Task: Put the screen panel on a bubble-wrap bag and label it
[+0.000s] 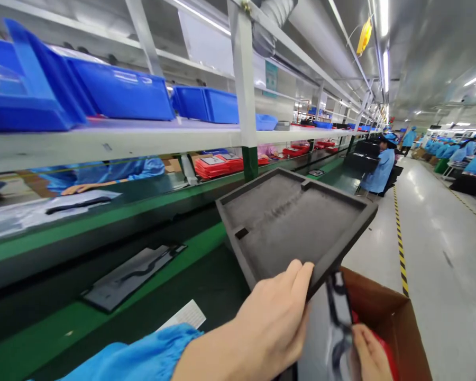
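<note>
My left hand (pixel 277 312), in a blue sleeve, grips the near edge of a black foam tray (pixel 301 217). The tray is tilted and held up in front of me, with shallow walls and a small notch at its left; nothing lies in it. Lower right, my right hand (pixel 371 352) has its fingers closed on the edge of a flat grey panel (pixel 321 328) with a black strip, which looks wrapped in clear plastic. The tray and my left hand cover part of that panel. Beside it stands an open cardboard box (pixel 408 328) with something red inside.
Another flat panel (pixel 130 275) lies on the green conveyor bench at left. Blue bins (pixel 119 90) line the shelf above, with red packs (pixel 218 165) behind the post. Across the bench a co-worker's hand (pixel 79 188) rests near plastic-wrapped material. A floor aisle (pixel 428 233) runs at right.
</note>
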Tool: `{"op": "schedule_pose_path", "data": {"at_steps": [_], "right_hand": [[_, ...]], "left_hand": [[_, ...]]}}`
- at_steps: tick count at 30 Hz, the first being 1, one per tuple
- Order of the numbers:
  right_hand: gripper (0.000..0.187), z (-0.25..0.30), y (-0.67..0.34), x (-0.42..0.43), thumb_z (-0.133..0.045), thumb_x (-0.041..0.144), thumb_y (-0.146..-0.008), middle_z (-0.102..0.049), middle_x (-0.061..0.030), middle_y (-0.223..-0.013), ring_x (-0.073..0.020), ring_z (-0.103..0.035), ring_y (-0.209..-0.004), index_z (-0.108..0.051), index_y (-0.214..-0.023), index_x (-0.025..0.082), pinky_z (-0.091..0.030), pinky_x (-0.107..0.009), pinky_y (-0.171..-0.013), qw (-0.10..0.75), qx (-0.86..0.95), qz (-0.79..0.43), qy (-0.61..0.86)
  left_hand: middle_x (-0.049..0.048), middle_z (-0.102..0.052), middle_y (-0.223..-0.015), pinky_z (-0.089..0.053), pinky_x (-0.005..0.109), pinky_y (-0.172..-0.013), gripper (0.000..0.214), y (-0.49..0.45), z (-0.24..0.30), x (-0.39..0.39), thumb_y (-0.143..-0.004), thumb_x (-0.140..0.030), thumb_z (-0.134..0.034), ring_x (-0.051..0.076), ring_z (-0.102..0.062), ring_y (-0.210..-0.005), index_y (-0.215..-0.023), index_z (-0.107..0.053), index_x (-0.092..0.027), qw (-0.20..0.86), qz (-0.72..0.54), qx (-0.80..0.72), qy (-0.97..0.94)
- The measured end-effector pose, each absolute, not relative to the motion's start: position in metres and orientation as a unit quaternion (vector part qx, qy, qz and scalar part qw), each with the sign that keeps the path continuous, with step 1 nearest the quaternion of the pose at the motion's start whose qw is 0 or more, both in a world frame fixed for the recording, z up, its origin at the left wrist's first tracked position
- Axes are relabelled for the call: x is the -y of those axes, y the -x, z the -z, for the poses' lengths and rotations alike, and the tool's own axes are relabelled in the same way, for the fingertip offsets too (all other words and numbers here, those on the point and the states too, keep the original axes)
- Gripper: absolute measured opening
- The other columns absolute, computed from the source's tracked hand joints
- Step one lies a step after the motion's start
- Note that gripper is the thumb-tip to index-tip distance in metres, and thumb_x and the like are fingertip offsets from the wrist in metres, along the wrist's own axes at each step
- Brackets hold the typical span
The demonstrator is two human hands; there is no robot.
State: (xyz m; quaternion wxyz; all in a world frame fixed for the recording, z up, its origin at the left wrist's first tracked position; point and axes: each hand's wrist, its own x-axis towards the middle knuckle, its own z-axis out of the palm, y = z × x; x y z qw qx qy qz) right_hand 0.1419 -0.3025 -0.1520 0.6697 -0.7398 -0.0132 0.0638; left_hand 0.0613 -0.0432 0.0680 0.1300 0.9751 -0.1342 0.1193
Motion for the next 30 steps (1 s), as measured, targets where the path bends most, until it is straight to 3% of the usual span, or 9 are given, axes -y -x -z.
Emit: {"op": "schedule_pose_path", "data": {"at_steps": [3, 6, 10, 14, 20, 24, 28, 30], "right_hand": [[0.060, 0.138, -0.199, 0.301, -0.082, 0.074, -0.071, -0.075, -0.0052, -0.081, -0.0249, -0.068, -0.076, -0.072, -0.093, 0.019, -0.056, -0.030, -0.069, 0.702, -0.007, -0.042, 0.711], [0.058, 0.135, -0.253, 0.271, -0.083, 0.070, -0.069, -0.070, -0.0018, -0.073, -0.0218, -0.065, -0.068, -0.068, -0.090, 0.018, -0.052, -0.029, -0.063, 0.703, -0.014, -0.028, 0.710], [0.036, 0.154, -0.292, 0.225, -0.075, 0.052, -0.093, -0.063, 0.0035, -0.068, -0.0152, -0.061, -0.059, -0.063, -0.085, 0.018, -0.051, -0.027, -0.059, 0.691, -0.028, -0.045, 0.720], [0.031, 0.171, -0.303, 0.205, -0.067, 0.036, -0.106, -0.052, 0.0087, -0.062, -0.0091, -0.051, -0.048, -0.059, -0.083, 0.017, -0.043, -0.021, -0.048, 0.666, -0.053, -0.065, 0.742], [0.028, 0.167, -0.310, 0.212, -0.071, 0.034, -0.104, -0.056, 0.0078, -0.064, -0.0083, -0.054, -0.048, -0.062, -0.085, 0.016, -0.045, -0.019, -0.045, 0.650, -0.047, -0.121, 0.749], [0.028, 0.162, -0.306, 0.215, -0.069, 0.038, -0.105, -0.058, 0.0068, -0.068, -0.0089, -0.055, -0.050, -0.062, -0.089, 0.016, -0.048, -0.020, -0.047, 0.673, -0.030, -0.121, 0.729], [0.028, 0.148, -0.299, 0.222, -0.066, 0.041, -0.103, -0.061, 0.0047, -0.068, -0.0116, -0.060, -0.053, -0.061, -0.090, 0.017, -0.050, -0.023, -0.051, 0.675, -0.008, -0.091, 0.732], [0.026, 0.132, -0.296, 0.231, -0.064, 0.041, -0.099, -0.064, 0.0030, -0.065, -0.0153, -0.064, -0.055, -0.063, -0.103, 0.015, -0.050, -0.024, -0.051, 0.658, 0.014, -0.066, 0.750]], "left_hand": [[0.0087, -0.069, -0.116, -0.061, 0.035, -0.080, 0.038, -0.044, -0.100, 0.024, -0.100, -0.020, -0.050, 0.022, -0.073, -0.088, -0.138, -0.048, -0.021, 0.207, -0.216, 0.132, -0.945], [0.0047, -0.070, -0.117, -0.060, 0.033, -0.080, 0.038, -0.037, -0.117, 0.013, -0.101, -0.023, -0.055, 0.021, -0.073, -0.090, -0.138, -0.048, -0.026, 0.224, -0.285, 0.119, -0.924], [0.0048, -0.069, -0.131, -0.060, 0.032, -0.084, 0.044, -0.034, -0.119, 0.010, -0.102, -0.027, -0.058, 0.022, -0.074, -0.105, -0.145, -0.045, -0.029, 0.206, -0.287, 0.109, -0.929], [0.0107, -0.072, -0.126, -0.061, 0.039, -0.081, 0.046, -0.036, -0.106, 0.024, -0.100, -0.030, -0.055, 0.028, -0.076, -0.096, -0.145, -0.050, -0.019, 0.152, -0.251, 0.110, -0.950], [0.0121, -0.072, -0.120, -0.061, 0.046, -0.084, 0.035, -0.063, -0.095, 0.044, -0.094, -0.018, -0.051, 0.031, -0.075, -0.095, -0.127, -0.063, -0.018, 0.179, -0.106, 0.075, -0.975], [0.0135, -0.070, -0.129, -0.059, 0.051, -0.096, 0.044, -0.068, -0.092, 0.030, -0.096, -0.026, -0.054, 0.033, -0.073, -0.110, -0.139, -0.056, -0.017, 0.243, -0.128, 0.073, -0.959], [0.0090, -0.072, -0.130, -0.062, 0.043, -0.094, 0.044, -0.047, -0.105, 0.006, -0.098, -0.040, -0.060, 0.029, -0.074, -0.111, -0.139, -0.057, -0.024, 0.307, -0.212, 0.053, -0.926], [0.0054, -0.075, -0.123, -0.064, 0.035, -0.088, 0.041, -0.033, -0.116, -0.003, -0.099, -0.046, -0.062, 0.024, -0.076, -0.099, -0.136, -0.060, -0.028, 0.349, -0.221, 0.045, -0.910]]}}
